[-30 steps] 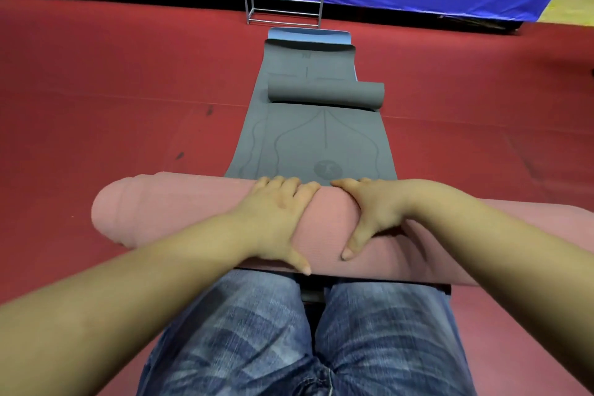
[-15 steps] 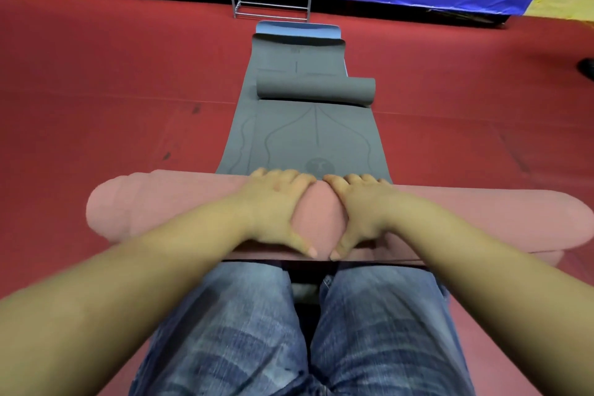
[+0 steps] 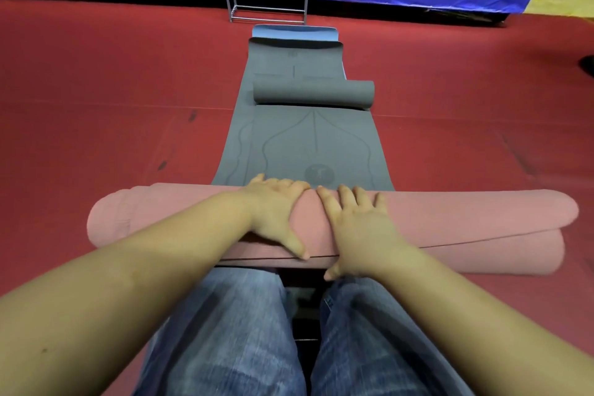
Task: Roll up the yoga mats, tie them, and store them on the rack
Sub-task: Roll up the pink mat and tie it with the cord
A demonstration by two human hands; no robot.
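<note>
Now my left hand and right hand press flat, fingers spread, on the pink roll. It looks soft and springy, likely to unroll, so I'd hold its middle.

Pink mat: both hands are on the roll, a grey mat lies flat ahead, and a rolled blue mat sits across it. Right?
Not quite. In the head view the roll lying across the grey mat is grey, not blue. Both the left hand and right hand do rest on the pink mat.
</note>
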